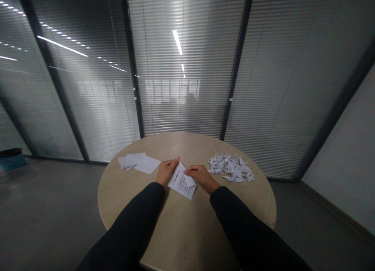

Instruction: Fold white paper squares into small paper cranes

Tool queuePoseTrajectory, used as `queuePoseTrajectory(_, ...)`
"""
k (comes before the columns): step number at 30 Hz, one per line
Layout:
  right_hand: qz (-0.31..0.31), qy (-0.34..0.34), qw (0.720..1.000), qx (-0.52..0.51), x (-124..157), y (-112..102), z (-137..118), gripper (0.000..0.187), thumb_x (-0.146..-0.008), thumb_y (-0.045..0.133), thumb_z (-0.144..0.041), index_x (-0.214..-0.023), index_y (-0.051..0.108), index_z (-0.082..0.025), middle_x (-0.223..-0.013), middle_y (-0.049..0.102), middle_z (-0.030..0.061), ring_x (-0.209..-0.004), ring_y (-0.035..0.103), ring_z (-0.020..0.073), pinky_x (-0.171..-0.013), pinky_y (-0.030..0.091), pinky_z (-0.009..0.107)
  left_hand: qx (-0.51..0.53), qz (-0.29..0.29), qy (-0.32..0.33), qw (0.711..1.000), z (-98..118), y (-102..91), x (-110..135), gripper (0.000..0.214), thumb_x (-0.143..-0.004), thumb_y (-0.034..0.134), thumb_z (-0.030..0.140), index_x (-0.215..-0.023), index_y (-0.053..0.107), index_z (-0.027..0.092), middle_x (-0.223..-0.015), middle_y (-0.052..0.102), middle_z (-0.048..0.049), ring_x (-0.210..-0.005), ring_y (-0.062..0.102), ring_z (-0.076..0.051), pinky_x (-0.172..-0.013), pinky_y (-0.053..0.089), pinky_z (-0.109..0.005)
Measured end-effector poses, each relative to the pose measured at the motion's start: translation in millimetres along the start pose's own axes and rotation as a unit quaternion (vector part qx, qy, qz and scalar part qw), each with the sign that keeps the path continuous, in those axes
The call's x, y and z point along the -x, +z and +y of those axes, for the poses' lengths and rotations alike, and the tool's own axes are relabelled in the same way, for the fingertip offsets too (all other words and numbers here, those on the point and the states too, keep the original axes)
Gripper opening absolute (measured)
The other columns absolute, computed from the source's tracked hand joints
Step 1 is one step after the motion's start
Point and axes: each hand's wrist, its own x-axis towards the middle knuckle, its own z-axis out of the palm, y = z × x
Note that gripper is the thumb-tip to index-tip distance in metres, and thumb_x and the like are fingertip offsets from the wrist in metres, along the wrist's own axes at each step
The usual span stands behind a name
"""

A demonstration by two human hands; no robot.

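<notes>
A sheet of white paper [182, 187] with printed text is held between my two hands over the table's middle. One corner of it is folded over on the right side. My left hand [166, 171] grips the sheet's left edge, thumb on top. My right hand [202, 176] pinches the folded flap at the upper right. To the left lie several flat white sheets [149, 164], overlapping each other. On the right is a heap of small folded paper pieces [231, 167] with pointed ends.
The round wooden table [181, 236] carries all the paper. Behind it stands a glass partition with blinds [184, 111]. A white wall [348, 154] rises at the right, and a blue bin [12, 160] sits on the floor at the far left.
</notes>
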Motion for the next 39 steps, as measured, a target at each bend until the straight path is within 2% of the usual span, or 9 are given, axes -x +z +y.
queuePoseTrajectory(3,0.007,0.001,1.0,0.0,-0.1,-0.5,-0.2,0.029,-0.06,0.069,-0.041,-0.062,0.066,-0.011,-0.062,0.063,0.0022,-0.06,0.054,0.0132,-0.061,0.038,0.026,0.032,-0.023,-0.006,0.999,1.0,1.9,0.3,0.046,-0.051,0.073,0.052,-0.065,0.066,0.01,-0.05,0.059,-0.0035,-0.042,0.051,-0.011,-0.041,0.034,-0.021)
queuePoseTrajectory(6,0.011,0.004,1.0,-0.004,-0.2,-0.3,-0.4,0.028,-0.06,0.069,-0.04,-0.063,0.065,-0.012,-0.061,0.062,0.0019,-0.059,0.054,0.0128,-0.061,0.038,0.026,0.058,-0.031,-0.012,0.998,0.3,3.6,0.1,0.044,-0.046,0.078,0.047,-0.067,0.065,0.01,-0.054,0.062,-0.0042,-0.044,0.054,-0.012,-0.043,0.038,-0.022)
queuePoseTrajectory(22,-0.008,-0.005,1.0,0.001,-5.8,0.0,9.4,0.03,-0.058,0.071,-0.04,-0.064,0.065,-0.011,-0.061,0.063,0.002,-0.055,0.053,0.0119,-0.055,0.037,0.024,0.031,-0.008,-0.001,0.999,4.4,3.5,4.5,0.041,-0.049,0.075,0.048,-0.059,0.061,0.012,-0.048,0.056,-0.0006,-0.041,0.05,-0.01,-0.04,0.034,-0.02)
queuePoseTrajectory(31,-0.024,-0.013,1.0,0.009,-0.7,1.6,1.4,0.031,-0.06,0.07,-0.041,-0.063,0.065,-0.011,-0.061,0.063,0.0023,-0.055,0.053,0.0115,-0.054,0.037,0.023,-0.02,0.023,0.01,0.999,2.5,2.3,3.1,0.04,-0.057,0.068,0.051,-0.053,0.061,0.012,-0.046,0.055,-0.002,-0.041,0.049,-0.011,-0.041,0.032,-0.021)
queuePoseTrajectory(39,-0.034,0.005,0.999,0.01,3.6,3.6,-5.1,0.035,-0.059,0.07,-0.045,-0.063,0.066,-0.011,-0.062,0.065,0.0043,-0.058,0.056,0.0146,-0.056,0.04,0.026,-0.045,0.052,0.025,0.997,1.7,0.6,1.9,0.043,-0.061,0.064,0.053,-0.047,0.057,0.013,-0.04,0.047,0.0009,-0.037,0.041,-0.008,-0.038,0.028,-0.021)
